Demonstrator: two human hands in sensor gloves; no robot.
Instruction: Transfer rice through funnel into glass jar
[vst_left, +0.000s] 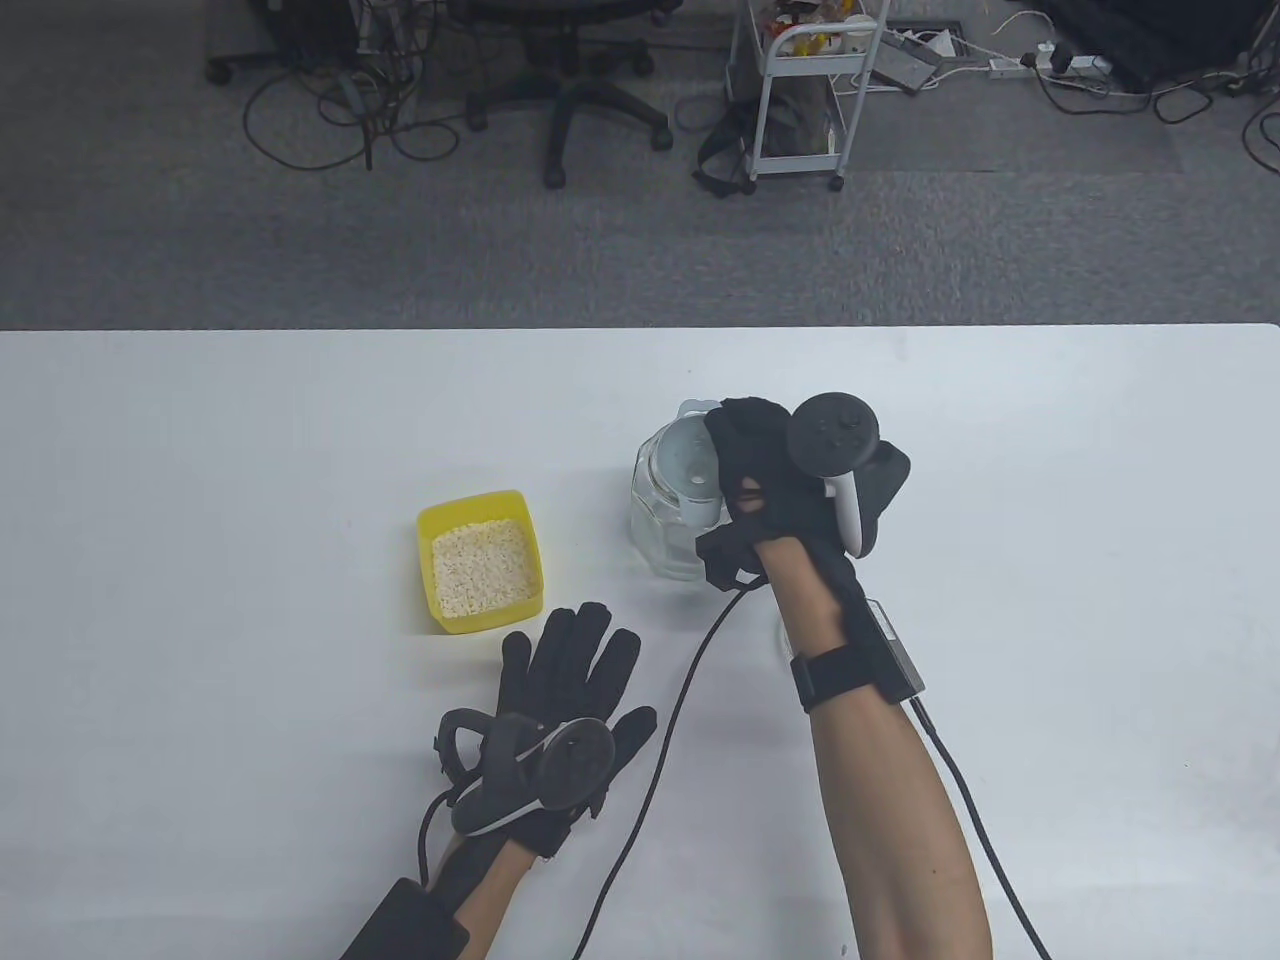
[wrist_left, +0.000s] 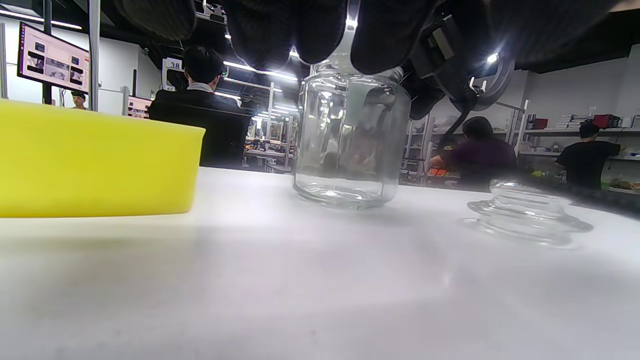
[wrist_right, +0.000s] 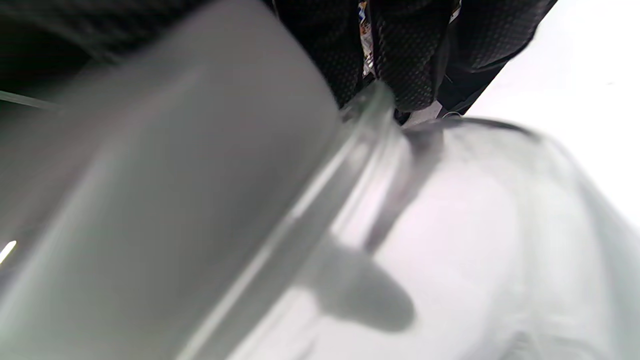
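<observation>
A clear glass jar (vst_left: 668, 520) stands at mid-table, empty as seen in the left wrist view (wrist_left: 350, 145). A pale grey funnel (vst_left: 692, 470) sits in its mouth; it fills the left of the right wrist view (wrist_right: 150, 190). My right hand (vst_left: 770, 480) grips the funnel from the right side, over the jar. A yellow tub (vst_left: 481, 560) of white rice (vst_left: 483, 569) sits left of the jar, and shows in the left wrist view (wrist_left: 90, 160). My left hand (vst_left: 570, 690) rests flat on the table, fingers spread, just in front of the tub, holding nothing.
The jar's glass lid (wrist_left: 530, 212) lies on the table right of the jar, partly hidden under my right forearm in the table view. A black cable (vst_left: 660, 740) runs across the table between my arms. The table's far edge (vst_left: 640, 328) is behind the jar.
</observation>
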